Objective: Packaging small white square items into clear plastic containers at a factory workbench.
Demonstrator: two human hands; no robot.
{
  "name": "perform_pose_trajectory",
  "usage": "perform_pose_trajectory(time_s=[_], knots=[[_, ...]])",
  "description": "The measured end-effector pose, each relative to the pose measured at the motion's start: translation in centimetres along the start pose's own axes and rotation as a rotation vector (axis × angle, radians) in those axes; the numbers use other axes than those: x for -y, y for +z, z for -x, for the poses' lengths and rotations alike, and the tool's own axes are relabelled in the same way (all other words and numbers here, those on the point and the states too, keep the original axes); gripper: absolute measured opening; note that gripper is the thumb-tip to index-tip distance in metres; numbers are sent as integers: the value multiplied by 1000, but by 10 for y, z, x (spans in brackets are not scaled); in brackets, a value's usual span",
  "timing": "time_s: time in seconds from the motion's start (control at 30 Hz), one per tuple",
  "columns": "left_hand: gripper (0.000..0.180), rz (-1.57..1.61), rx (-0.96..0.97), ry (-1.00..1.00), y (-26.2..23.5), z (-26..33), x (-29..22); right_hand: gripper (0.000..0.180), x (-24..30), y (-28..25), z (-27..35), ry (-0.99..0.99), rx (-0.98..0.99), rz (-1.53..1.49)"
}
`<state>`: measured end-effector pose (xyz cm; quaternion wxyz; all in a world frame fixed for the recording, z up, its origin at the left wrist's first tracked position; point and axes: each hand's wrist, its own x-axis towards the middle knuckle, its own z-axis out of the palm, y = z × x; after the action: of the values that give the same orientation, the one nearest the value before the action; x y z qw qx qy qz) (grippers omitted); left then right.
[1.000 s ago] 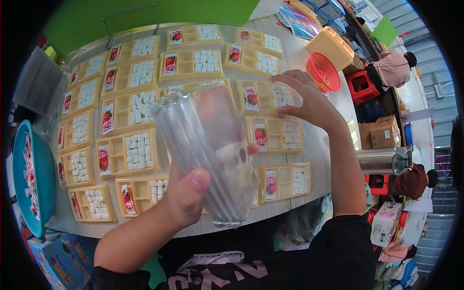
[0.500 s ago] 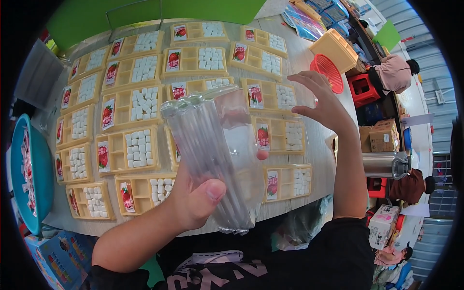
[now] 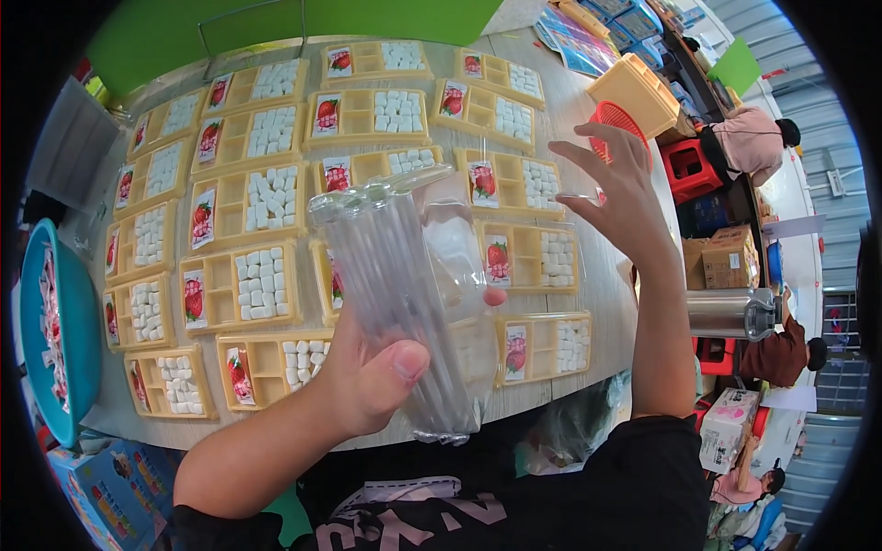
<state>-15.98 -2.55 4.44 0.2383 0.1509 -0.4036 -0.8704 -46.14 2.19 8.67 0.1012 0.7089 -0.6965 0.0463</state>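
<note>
My left hand (image 3: pixel 381 381) grips a stack of clear plastic lids (image 3: pixel 395 275), tilted upright in front of my chest. The thumb presses on the near side, and a fingertip shows through at the right edge. My right hand (image 3: pixel 611 188) is raised to the right of the stack, fingers curved and apart, with nothing plainly visible in it. Beneath and beyond both hands lie rows of cream-yellow compartment trays (image 3: pixel 220 292). Each visible tray has a strawberry-print sachet (image 3: pixel 194 298) and small white marshmallow-like pieces (image 3: pixel 264 283). The stack hides part of the middle trays.
A blue tub (image 3: pixel 57 321) of sachets stands at the left table edge. Beyond my right hand are a red basket (image 3: pixel 617 124) and a cream bin (image 3: pixel 634 92). A green panel (image 3: pixel 367 20) borders the far side. Other people sit along the right.
My right hand has shifted slightly, its fingers bending more and tilting downward. The lid stack has barely moved in my left hand.
</note>
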Motion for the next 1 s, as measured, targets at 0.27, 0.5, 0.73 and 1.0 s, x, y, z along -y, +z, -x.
perform_pose_trajectory(time_s=[0.27,0.5,0.73,1.0], knots=[[106,30,-15,-22,1,2,0,55,5,-9,8,-5,-7,-60],[105,18,6,-16,-1,-1,1,53,4,-11,14,2,-40,-103],[102,-6,-9,20,1,0,1,50,8,-6,14,-23,-49,-56],[102,23,-15,18,2,0,4,54,9,-3,15,-12,-89,26]])
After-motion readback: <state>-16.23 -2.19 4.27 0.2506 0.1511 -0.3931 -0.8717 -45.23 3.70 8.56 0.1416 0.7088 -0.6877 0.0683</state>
